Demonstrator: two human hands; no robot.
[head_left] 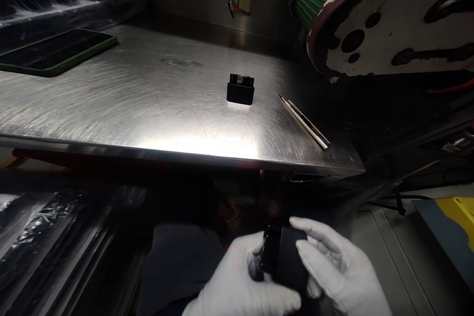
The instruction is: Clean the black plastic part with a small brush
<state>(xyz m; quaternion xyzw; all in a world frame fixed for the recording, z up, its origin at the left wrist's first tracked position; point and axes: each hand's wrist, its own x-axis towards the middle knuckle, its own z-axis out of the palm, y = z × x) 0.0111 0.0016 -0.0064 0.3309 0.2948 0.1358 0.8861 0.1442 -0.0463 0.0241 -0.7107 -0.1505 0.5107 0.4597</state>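
Below, left hand and right hand, both gloved, clasp one black block. A second block and one thin tool lie apart on the steel table.

Brushed steel table, scratched and shiny; the block on it is matt black plastic. Below its edge, the white cloth-gloved left hand and right hand; the held box is matt black.
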